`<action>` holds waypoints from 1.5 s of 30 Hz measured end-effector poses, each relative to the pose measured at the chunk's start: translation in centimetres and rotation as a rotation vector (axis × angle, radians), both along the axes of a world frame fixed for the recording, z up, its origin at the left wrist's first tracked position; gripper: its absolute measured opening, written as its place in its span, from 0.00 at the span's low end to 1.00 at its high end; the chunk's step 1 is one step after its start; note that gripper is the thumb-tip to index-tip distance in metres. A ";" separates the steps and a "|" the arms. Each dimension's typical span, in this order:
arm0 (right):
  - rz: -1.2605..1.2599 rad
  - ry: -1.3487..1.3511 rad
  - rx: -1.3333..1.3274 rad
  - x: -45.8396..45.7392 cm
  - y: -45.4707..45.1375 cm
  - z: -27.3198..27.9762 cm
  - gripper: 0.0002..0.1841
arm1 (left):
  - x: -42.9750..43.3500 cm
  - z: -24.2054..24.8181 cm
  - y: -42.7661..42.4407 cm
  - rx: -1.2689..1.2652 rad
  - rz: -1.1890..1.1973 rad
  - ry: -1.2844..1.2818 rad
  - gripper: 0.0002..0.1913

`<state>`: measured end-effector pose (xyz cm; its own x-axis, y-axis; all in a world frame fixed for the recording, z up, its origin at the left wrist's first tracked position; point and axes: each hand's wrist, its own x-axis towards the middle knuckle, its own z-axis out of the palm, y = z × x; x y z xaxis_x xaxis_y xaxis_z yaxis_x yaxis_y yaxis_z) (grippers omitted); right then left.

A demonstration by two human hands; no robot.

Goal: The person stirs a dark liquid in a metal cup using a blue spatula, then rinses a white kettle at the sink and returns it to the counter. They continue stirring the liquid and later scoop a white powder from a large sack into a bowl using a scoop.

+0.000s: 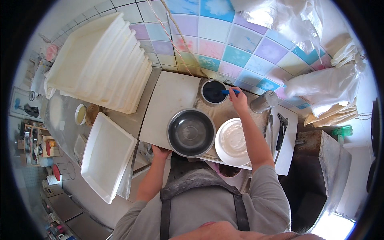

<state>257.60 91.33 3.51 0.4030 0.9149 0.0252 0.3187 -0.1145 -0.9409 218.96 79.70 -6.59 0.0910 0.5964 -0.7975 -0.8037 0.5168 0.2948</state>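
Note:
My right hand [238,97] grips the blue handle [232,91] of a utensil. Its other end is in a round metal pot [205,99] of dark contents, so its head is hidden. My left hand [161,152] is at the front edge of the white board [162,120], just left of a steel bowl [191,133]. Its fingers are partly hidden there, and whether they hold anything is unclear. No food shows in the bowl. Beneath my right forearm sits a white plate [221,151] with clear plastic film over its middle.
A metal shaker [264,102], a thin metal utensil [271,129] and black-handled tongs [281,133] are at the right. White plastic trays [99,66] stand stacked at the left, with one more tray [105,159] nearer me. Plastic bags [327,85] hang by the tiled wall [214,36].

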 end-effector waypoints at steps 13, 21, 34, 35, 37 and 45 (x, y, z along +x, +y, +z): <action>0.005 0.022 0.030 -1.1 0.9 -0.2 0.14 | -0.4 -0.4 0.3 0.052 0.004 -0.066 0.33; 0.015 0.048 0.032 -1.1 1.9 0.3 0.15 | -0.2 -0.5 0.6 0.055 0.062 -0.114 0.33; 0.376 -0.590 0.157 -2.1 2.3 5.1 0.09 | -1.1 -0.2 0.2 -0.155 0.075 0.044 0.30; 0.369 -0.637 0.149 -2.1 2.3 5.1 0.09 | -1.3 -0.3 0.1 -0.120 0.045 0.062 0.33; 0.355 -0.728 0.132 -2.3 2.3 4.8 0.10 | -1.7 -0.5 -0.3 -0.135 0.013 0.150 0.38; 0.147 -0.616 0.073 -1.5 2.7 2.3 0.15 | -4.3 0.1 -3.9 0.011 -0.068 0.519 0.28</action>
